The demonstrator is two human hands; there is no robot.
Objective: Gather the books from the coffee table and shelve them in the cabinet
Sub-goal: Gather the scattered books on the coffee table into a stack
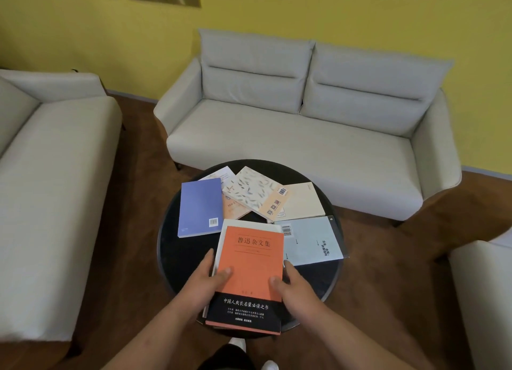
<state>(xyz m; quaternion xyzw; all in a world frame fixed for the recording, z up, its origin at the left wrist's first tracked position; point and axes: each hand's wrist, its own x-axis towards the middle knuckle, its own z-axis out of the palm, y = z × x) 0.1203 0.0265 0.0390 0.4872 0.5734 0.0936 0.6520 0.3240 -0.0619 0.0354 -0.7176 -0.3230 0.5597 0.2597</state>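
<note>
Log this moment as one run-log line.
stage: gathering | left hand: grips orange book | right hand: grips same book | coffee table: other books lie scattered

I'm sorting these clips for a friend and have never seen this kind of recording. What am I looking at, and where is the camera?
No machine here: a person works with bare hands. The single picture comes from a wide-angle camera worn on their head, looking down, so the arms enter from below. On the round black coffee table lie several books, among them a purple book, a patterned book, a cream book and a pale blue book. The left hand and right hand both grip an orange book at the table's near edge, thumbs on its cover, over a white book. Pale sofas stand around.
</note>
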